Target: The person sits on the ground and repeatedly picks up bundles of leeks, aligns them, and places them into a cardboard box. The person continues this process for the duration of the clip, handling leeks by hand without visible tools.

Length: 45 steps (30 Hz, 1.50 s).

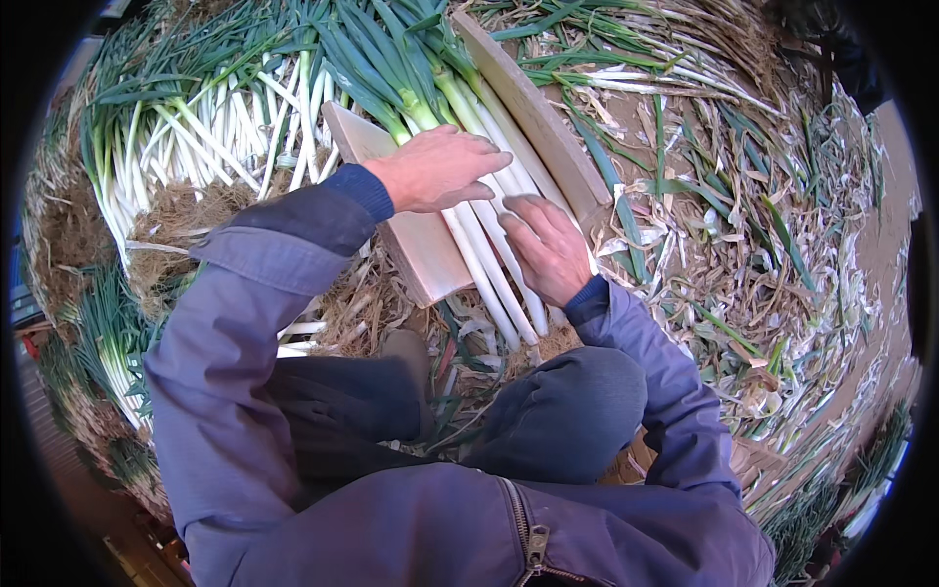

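Several long green onions (pixel 480 268) lie in a V-shaped wooden trough (pixel 433 257), white stalks and roots towards me, green leaves (pixel 374 59) pointing away. My left hand (pixel 447 167) lies palm down across the upper stalks, fingers spread and reaching to the right. Lower down, my right hand (pixel 544 246) rests against the right side of the same stalks with its fingers slightly bent. Its palm and the undersides of its fingers are hidden, so a grip cannot be made out. The root ends (pixel 546 343) hang past the trough's near end, close to my right knee.
To the left lies a large heap of green onions (pixel 213 139) with brown roots (pixel 183 213). Onion leaves and dry peelings (pixel 741 242) litter the ground on the right. More stalks (pixel 689 81) lie at the upper right. The trough's right-hand board (pixel 543 110) stands up beside the stalks.
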Each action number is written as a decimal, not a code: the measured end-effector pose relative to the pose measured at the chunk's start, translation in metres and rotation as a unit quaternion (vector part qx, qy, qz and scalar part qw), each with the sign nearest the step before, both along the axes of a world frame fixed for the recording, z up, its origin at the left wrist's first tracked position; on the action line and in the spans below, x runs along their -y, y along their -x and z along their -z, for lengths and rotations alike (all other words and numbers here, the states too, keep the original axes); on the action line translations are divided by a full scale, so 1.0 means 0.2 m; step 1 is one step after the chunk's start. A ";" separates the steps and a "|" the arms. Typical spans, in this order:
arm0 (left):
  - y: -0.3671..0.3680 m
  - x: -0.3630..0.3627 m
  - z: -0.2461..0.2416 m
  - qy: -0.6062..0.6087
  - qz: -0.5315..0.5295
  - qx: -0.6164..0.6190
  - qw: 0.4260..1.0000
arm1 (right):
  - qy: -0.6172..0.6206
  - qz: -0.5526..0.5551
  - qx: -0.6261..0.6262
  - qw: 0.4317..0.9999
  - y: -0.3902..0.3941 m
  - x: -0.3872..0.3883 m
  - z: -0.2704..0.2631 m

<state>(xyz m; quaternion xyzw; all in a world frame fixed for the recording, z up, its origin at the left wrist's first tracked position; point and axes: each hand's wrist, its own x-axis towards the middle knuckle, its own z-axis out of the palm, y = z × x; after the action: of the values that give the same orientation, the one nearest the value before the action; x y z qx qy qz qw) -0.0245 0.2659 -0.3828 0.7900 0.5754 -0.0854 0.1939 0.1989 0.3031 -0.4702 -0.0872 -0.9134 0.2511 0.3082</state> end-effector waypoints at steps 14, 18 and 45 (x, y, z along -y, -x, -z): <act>0.45 1.38 -0.22 -0.108 -0.460 0.056 0.880 | -0.084 0.071 0.211 0.971 1.02 -0.41 0.63; 0.28 1.85 -0.06 -0.135 -0.591 0.110 0.787 | -0.141 0.064 0.238 0.959 1.05 -0.49 0.62; 0.15 2.80 0.42 -0.534 -0.734 0.420 -0.002 | 0.241 -0.422 0.316 0.815 1.38 1.98 0.09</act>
<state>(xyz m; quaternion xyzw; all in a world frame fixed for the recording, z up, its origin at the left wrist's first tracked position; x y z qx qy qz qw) -0.0553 -0.2938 -0.4677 0.2842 -0.5426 -0.7817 0.1174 -0.0761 -0.0922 -0.4878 0.1613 -0.8181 0.5270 -0.1642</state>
